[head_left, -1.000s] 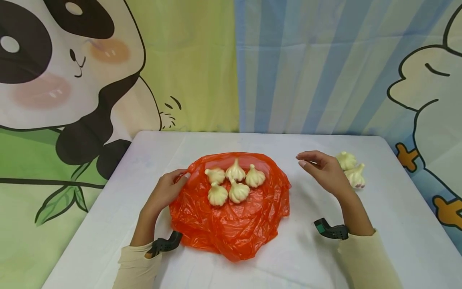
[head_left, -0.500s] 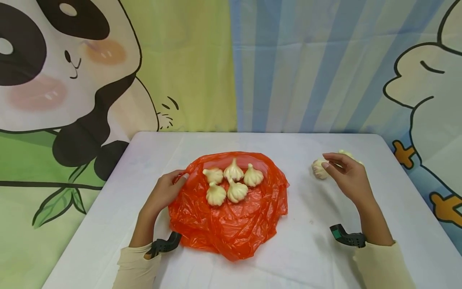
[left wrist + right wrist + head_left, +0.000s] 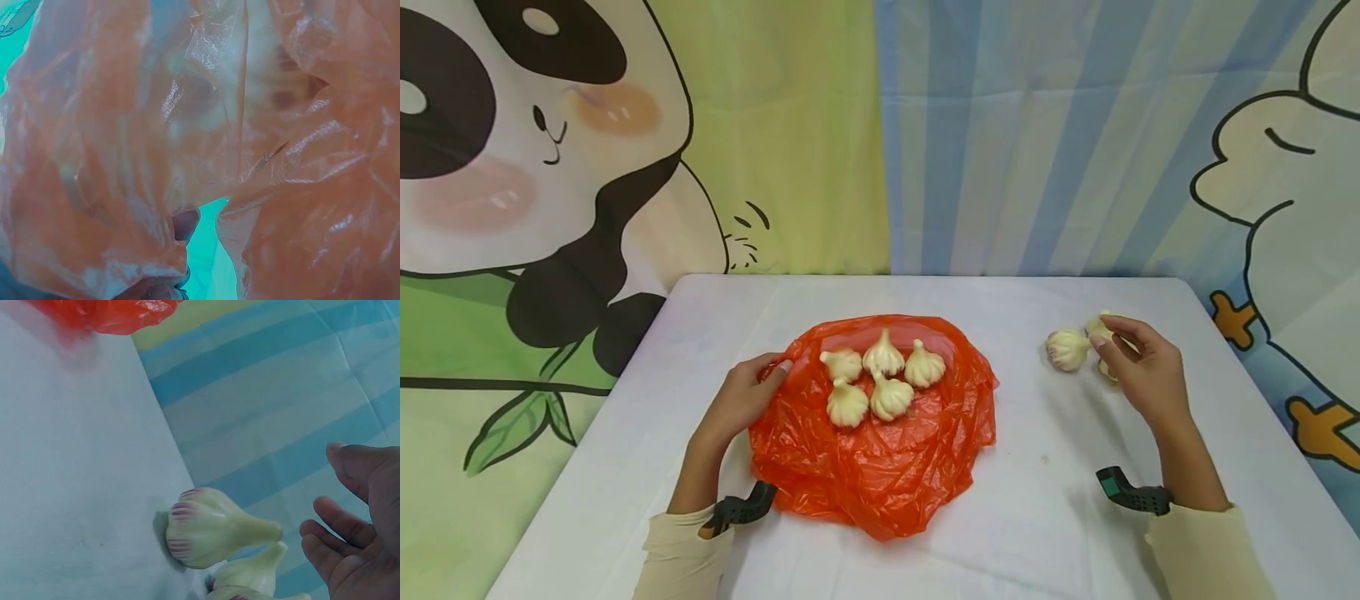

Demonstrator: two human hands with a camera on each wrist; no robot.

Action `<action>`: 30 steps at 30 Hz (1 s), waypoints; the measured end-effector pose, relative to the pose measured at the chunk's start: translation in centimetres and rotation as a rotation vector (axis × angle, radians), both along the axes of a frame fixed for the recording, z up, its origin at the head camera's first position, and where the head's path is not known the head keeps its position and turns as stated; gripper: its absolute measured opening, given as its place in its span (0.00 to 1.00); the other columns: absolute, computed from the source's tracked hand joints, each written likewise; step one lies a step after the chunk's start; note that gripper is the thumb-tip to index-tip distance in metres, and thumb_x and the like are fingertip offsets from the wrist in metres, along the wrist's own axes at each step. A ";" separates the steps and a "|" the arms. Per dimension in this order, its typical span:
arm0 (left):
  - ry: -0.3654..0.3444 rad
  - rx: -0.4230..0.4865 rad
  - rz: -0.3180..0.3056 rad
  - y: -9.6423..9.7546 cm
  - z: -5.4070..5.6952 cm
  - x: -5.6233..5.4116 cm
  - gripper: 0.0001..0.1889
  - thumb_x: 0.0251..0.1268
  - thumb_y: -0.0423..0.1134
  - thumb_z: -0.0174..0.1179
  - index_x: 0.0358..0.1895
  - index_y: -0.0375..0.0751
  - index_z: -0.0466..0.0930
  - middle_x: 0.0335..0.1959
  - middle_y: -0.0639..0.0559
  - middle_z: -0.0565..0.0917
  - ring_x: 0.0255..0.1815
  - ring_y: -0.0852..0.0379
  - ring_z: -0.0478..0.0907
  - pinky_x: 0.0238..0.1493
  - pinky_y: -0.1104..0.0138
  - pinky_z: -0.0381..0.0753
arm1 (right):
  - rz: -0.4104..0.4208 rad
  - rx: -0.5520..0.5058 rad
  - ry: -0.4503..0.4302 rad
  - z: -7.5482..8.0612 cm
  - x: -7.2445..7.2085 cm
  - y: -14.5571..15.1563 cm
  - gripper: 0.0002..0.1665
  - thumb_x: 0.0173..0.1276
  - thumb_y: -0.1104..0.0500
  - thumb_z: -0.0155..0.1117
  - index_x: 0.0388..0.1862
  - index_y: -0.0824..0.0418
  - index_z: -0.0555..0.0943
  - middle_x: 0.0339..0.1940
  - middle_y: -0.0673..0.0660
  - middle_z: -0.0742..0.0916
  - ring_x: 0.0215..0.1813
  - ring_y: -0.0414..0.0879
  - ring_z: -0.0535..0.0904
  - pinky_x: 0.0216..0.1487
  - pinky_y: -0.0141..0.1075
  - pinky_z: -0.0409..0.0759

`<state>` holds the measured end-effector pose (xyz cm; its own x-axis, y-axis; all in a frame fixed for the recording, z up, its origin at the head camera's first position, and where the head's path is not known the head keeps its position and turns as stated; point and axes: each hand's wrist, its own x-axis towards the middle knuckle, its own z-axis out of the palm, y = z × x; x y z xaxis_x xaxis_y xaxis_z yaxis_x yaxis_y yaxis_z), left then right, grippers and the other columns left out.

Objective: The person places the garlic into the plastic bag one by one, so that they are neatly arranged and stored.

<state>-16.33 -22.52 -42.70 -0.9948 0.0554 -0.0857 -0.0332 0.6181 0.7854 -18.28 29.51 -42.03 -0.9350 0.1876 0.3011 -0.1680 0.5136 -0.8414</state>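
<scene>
My left hand (image 3: 747, 398) pinches the left rim of a crinkled red plastic bag (image 3: 895, 483) in the head view. Several whitish garlic bulbs (image 3: 847, 405) sit together in the bag's mouth. The sheer plastic (image 3: 106, 162) fills most of the left wrist view, a fingertip (image 3: 185, 224) showing below it. On the right, my right hand (image 3: 1150, 379) hovers with loosely bent fingers and nothing between them. Beside it are three more garlic bulbs, the leftmost bulb (image 3: 1067, 349) fully visible, the others partly behind the fingers. Purple streaks mark the nearest bulb (image 3: 203, 531) in the right wrist view.
A white table (image 3: 1000, 533) bears everything. Behind it hangs a cloth backdrop (image 3: 1037, 142) with stripes and cartoon animals. Each forearm carries a black wrist device, such as the right wrist device (image 3: 1135, 492).
My right hand has moved right, uncovering the leftmost loose garlic bulb and now partly covering the other two. The left hand keeps its grip on the bag, and the bulbs there stay put.
</scene>
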 end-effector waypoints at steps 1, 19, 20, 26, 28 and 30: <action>-0.003 0.003 0.000 0.0 0.0 0.0 0.25 0.74 0.54 0.50 0.64 0.41 0.75 0.55 0.42 0.80 0.46 0.47 0.80 0.45 0.55 0.83 | -0.006 -0.033 0.005 -0.4 -0.2 0.1 0.24 0.69 0.55 0.64 0.61 0.64 0.77 0.62 0.56 0.79 0.63 0.42 0.73 0.58 0.24 0.70; 0.014 0.001 0.002 0.0 0.2 0.1 0.25 0.74 0.55 0.49 0.63 0.42 0.76 0.54 0.43 0.81 0.44 0.48 0.80 0.45 0.56 0.83 | 0.018 -0.038 -0.075 -2.9 -2.2 -0.4 0.29 0.70 0.54 0.64 0.63 0.69 0.73 0.63 0.63 0.76 0.63 0.44 0.73 0.58 0.25 0.71; 0.011 0.002 0.002 0.0 0.2 0.1 0.25 0.74 0.55 0.49 0.63 0.42 0.75 0.54 0.42 0.81 0.44 0.48 0.80 0.44 0.56 0.83 | 0.009 -0.038 -0.090 -2.9 -2.3 -0.6 0.29 0.69 0.54 0.64 0.64 0.69 0.72 0.63 0.63 0.75 0.64 0.46 0.72 0.58 0.25 0.71; -0.008 0.011 0.013 0.0 0.2 0.1 0.25 0.74 0.54 0.50 0.63 0.42 0.75 0.54 0.43 0.80 0.44 0.48 0.80 0.44 0.57 0.83 | 0.022 -0.049 -0.106 -3.2 -2.6 -0.8 0.30 0.70 0.57 0.63 0.66 0.70 0.70 0.65 0.66 0.73 0.67 0.52 0.71 0.58 0.22 0.69; -0.005 0.010 0.012 0.0 0.2 0.1 0.24 0.74 0.54 0.50 0.63 0.43 0.75 0.54 0.43 0.80 0.44 0.48 0.80 0.44 0.57 0.83 | 0.028 -0.068 -0.097 -3.4 -2.7 -0.9 0.29 0.70 0.59 0.63 0.65 0.70 0.70 0.65 0.66 0.73 0.67 0.53 0.70 0.58 0.22 0.69; 0.001 0.006 0.006 0.0 0.2 0.0 0.24 0.74 0.54 0.50 0.63 0.42 0.75 0.54 0.43 0.80 0.44 0.48 0.80 0.44 0.57 0.83 | 0.033 -0.079 -0.086 -3.6 -2.8 -0.9 0.28 0.70 0.60 0.62 0.65 0.71 0.70 0.65 0.66 0.73 0.67 0.53 0.70 0.58 0.23 0.69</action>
<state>-16.29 -22.57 -42.54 -0.9952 0.0500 -0.0845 -0.0362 0.6130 0.7893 -21.10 28.58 -45.63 -0.9628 0.1758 0.2050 -0.1093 0.4405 -0.8911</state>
